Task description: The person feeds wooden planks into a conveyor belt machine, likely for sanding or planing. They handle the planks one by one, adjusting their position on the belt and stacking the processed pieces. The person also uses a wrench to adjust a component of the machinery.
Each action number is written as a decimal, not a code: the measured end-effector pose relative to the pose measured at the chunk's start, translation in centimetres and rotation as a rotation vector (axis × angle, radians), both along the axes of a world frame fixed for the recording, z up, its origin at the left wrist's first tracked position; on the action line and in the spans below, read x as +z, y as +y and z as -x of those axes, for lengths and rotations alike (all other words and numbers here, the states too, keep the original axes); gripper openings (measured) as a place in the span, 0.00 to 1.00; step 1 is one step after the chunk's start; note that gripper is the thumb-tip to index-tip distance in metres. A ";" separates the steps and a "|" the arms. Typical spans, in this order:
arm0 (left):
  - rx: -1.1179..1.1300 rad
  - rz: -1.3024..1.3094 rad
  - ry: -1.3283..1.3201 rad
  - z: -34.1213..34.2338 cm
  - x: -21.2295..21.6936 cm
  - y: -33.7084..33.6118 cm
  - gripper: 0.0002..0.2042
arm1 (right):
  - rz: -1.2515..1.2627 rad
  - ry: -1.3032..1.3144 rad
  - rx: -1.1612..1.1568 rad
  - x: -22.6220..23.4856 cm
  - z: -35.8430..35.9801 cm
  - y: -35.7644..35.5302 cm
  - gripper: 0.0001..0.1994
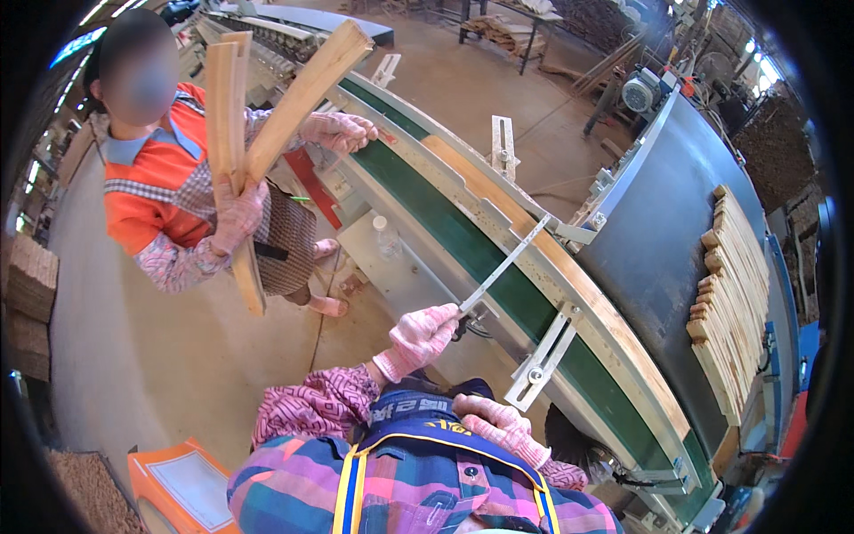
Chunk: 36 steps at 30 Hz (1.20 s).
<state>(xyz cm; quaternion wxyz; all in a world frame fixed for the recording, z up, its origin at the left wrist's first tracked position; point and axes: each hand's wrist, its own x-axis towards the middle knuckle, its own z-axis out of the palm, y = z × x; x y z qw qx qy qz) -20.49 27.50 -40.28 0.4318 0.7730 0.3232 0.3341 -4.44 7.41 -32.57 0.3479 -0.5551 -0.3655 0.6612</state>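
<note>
My left hand [418, 340], in a pale pink glove, is closed around the near end of a thin, pale, straight strip [500, 271]. It could be a ruler or a rod; its markings are too small to tell. The strip slants across the green conveyor belt [463, 238], and its far tip reaches the metal guide rail beside a long wooden board [583, 271]. Something dark shows just under the left hand. My right hand [504, 429], also gloved, lies over the front of my dark blue apron [418, 418], fingers loosely extended and holding nothing visible.
A co-worker in an orange top [151, 191] stands at the left, clasping several wooden slats [307, 93]. Slotted metal brackets [543, 356] stick out over the conveyor. A row of wooden pieces [734, 298] lies on the dark table [658, 222] at the right. An orange box [182, 489] sits lower left.
</note>
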 end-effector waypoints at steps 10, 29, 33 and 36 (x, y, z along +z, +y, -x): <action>0.453 0.095 -0.618 7.1 -0.8 12.4 0.18 | 0.025 -0.003 -0.063 2.5 3.8 7.1 0.27; -0.115 -0.625 -0.279 -3.9 8.6 -0.2 0.19 | -0.494 -0.223 -0.700 1.6 -1.0 2.9 0.13; -0.194 -0.563 -0.278 -4.4 8.5 -1.5 0.19 | -0.498 -0.459 -0.840 0.4 -1.9 1.7 0.16; -0.194 -0.542 -0.274 -4.8 8.2 -2.1 0.19 | -0.456 -0.526 -0.840 -0.8 -2.4 1.4 0.17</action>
